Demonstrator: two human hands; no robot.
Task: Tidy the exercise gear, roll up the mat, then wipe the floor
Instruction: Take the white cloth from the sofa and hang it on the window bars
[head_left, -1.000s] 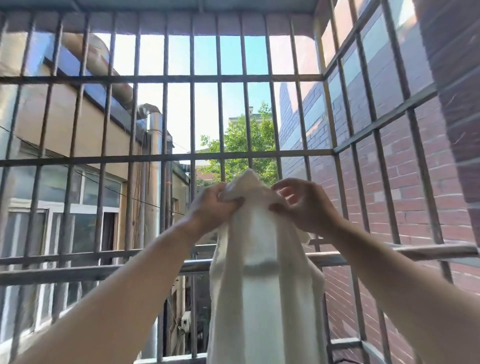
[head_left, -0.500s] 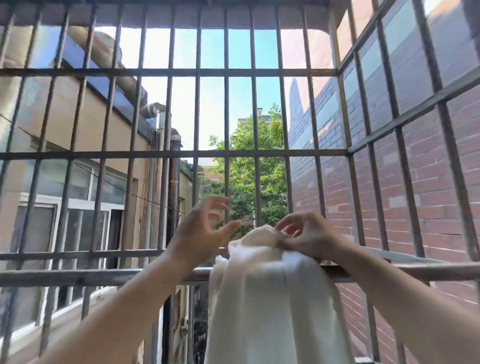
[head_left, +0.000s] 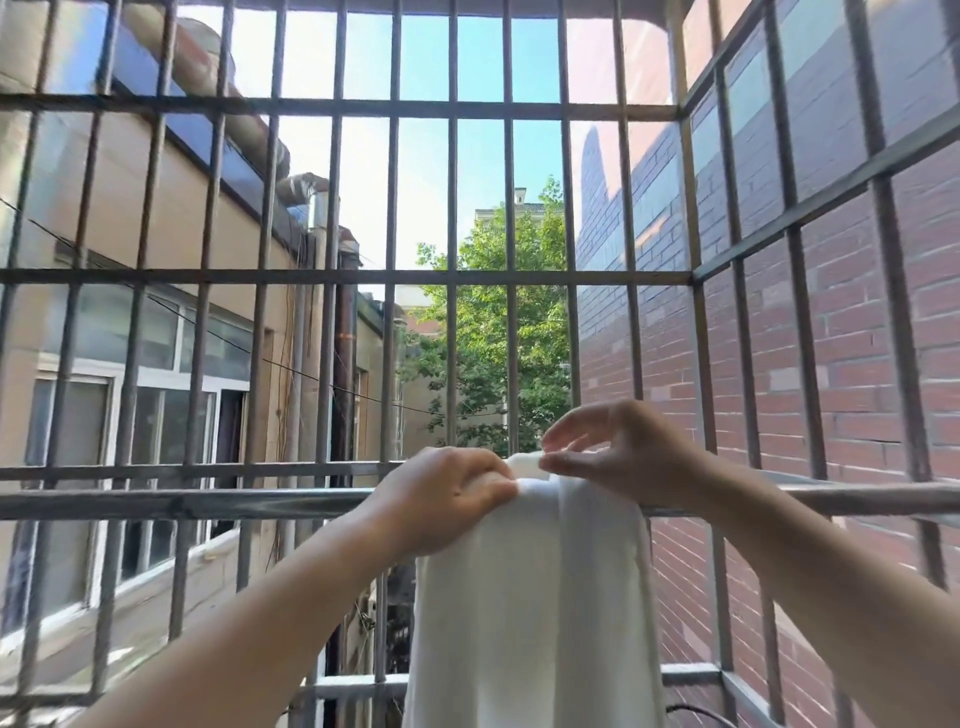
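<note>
Left hand (head_left: 447, 499) grips and right hand (head_left: 618, 452) pinches the white cloth (head_left: 535, 597) at its top fold on the rail (head_left: 182, 503), likely seating it so the rest hangs below the rail to dry

No readable lettering, label, brand, number or sign anywhere in view (none legible on the cloth (head_left: 530, 597), the window bars (head_left: 182, 503) or the brick wall (head_left: 857, 415) beyond).

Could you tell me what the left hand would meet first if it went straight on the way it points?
Likely the right hand, just past the fold of white cloth that the left hand pinches; depth is unclear.
</note>
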